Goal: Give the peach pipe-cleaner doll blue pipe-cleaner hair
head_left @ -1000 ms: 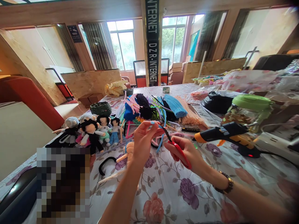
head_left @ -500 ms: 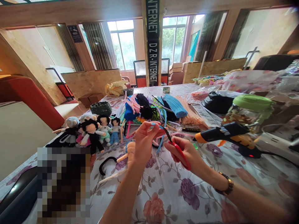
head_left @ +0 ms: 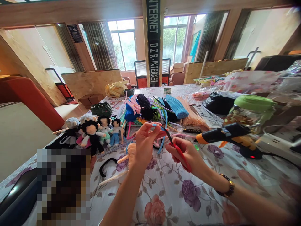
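Observation:
Red-handled scissors [head_left: 180, 157] are gripped in my right hand [head_left: 188, 153], their dark blades pointing up and left to the fingertips of my left hand [head_left: 147, 138]. The fingers of that left hand are pinched together. A spot of light blue shows at their tips, but I cannot make out what they hold. Just behind the blades, a blue pipe cleaner [head_left: 162, 146] hangs down over the table. Partly hidden by my left wrist, a peach pipe-cleaner doll body [head_left: 131, 150] lies on the floral tablecloth [head_left: 171, 191]. A curved black pipe cleaner [head_left: 102, 169] rests left of it.
Several finished dolls [head_left: 91, 131] sit at the left, near a dark green basket [head_left: 102, 109]. Behind my hands are bundles of blue [head_left: 177, 107] and peach pipe cleaners [head_left: 194, 116]. A glue gun [head_left: 225, 133] with a red light stands at right, before a green-lidded jar [head_left: 252, 108].
Both hands and the scissors stay almost in the same place. The view has shifted very slightly.

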A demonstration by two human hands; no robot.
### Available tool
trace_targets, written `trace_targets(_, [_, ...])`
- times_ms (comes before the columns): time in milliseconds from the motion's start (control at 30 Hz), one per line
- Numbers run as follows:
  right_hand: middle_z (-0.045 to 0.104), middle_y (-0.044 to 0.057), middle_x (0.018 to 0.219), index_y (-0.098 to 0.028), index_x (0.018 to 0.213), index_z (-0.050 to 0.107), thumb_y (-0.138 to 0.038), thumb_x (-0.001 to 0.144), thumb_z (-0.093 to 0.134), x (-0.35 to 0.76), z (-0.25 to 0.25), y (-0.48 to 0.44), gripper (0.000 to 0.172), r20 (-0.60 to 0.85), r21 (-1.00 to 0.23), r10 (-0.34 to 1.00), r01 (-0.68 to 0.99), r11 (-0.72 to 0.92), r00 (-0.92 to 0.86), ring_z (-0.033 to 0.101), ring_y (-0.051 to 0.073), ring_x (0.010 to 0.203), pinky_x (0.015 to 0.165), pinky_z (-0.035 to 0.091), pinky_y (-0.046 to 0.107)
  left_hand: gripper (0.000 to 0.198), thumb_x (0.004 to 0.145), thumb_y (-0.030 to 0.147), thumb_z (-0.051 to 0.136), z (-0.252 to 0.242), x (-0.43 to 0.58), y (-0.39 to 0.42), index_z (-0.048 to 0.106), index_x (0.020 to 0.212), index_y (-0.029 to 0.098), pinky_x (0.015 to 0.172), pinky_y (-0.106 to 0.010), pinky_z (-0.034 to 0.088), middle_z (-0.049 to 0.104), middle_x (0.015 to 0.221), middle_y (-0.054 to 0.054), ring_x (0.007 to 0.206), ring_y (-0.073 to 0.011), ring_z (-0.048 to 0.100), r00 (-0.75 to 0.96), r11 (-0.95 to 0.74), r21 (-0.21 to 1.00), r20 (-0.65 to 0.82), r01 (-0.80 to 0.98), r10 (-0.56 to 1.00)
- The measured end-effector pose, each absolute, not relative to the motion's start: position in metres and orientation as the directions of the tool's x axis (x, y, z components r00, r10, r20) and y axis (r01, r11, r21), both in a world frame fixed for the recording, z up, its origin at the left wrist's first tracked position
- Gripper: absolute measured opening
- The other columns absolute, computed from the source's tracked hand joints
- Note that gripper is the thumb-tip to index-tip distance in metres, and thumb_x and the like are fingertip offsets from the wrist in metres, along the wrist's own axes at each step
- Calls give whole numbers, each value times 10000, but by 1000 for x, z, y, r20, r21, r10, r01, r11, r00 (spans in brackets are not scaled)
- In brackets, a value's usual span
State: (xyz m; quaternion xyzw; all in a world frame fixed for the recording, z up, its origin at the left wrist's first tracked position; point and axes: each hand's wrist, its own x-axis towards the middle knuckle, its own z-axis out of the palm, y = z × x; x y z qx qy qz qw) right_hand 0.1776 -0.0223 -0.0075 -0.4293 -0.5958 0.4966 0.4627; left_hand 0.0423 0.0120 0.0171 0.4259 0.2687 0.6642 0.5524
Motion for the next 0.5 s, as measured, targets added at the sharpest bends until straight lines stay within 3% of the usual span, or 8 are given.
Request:
trace_targets(233, [377, -77, 508, -213, 621, 375, -530, 730, 665, 178, -10, -20, 443, 142, -980, 975, 115, 162, -170, 374, 82, 462, 439, 301, 226, 323, 584, 323, 816, 18, 43, 11, 553, 663, 153, 656, -272, 576, 656, 780, 28, 593, -108, 654, -23, -232, 826, 258, -513, 966])
trace_targets(500, [419, -72, 483, -214, 616, 377, -553, 744, 640, 178, -7, -23, 448, 110, -988, 977, 86, 127, -184, 369, 77, 431, 422, 294, 222, 333, 570, 329, 822, 19, 43, 11, 550, 646, 154, 662, -278, 583, 650, 780, 25, 620, -127, 666, -14, -236, 821, 268, -519, 963])
